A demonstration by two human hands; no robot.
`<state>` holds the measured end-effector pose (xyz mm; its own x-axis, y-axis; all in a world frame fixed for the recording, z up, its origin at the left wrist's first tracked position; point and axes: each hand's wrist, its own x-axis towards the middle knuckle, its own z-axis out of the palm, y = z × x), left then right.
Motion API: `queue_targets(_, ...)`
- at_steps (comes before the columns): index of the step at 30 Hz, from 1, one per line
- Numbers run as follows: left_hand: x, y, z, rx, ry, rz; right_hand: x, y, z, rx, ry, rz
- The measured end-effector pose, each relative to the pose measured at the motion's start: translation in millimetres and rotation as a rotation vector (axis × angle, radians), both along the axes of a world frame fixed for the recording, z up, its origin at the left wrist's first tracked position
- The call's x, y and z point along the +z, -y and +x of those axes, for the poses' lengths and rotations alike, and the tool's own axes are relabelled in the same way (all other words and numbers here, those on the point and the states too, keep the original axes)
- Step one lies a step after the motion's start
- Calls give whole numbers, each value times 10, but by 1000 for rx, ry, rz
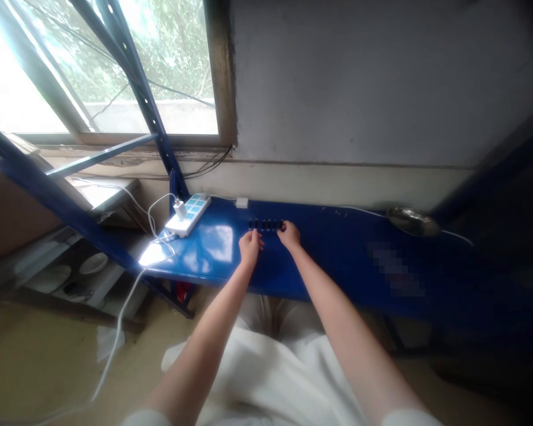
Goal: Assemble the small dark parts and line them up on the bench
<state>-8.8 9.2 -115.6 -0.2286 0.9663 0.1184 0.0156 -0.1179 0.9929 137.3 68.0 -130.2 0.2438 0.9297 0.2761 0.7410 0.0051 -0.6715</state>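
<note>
Across the back: grey wall (359,77), with a paler band below. Left of it: window (182,47), bright, with foliage outside. Below: blue table (328,254), long and glossy, set along the wall, with daylight reflected at its left end. Rising at that end: blue frame (142,100), with perforated uprights and a crossbar. Beyond the frame, lower left: low shelf (106,283) with round plates (94,263). On the table's left end: white power strip (187,220), set at a slant, with a plug (180,208) seated in it. Toward the right, near the far edge: metal dish (412,221), shiny. At table centre: left hand (249,244) and right hand (289,235), well apart from each other. Left fingertips just below the second of the black pieces (269,225) from the left; right fingertips at the right-end one. Clamped or merely touching: cannot tell for either. Behind, toward the wall: white adapter (242,203). Pieces upright in one row, between the hands and farther left, with a wider gap after the second.
</note>
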Motion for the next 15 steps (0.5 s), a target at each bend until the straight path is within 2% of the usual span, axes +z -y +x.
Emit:
queue_targets(9,11,16,7,8,-38,5,28,78,-35,-32,-93,111)
queue_targets(15,23,32,33,-27,-73,39,73,333,-60,-58,-240,272)
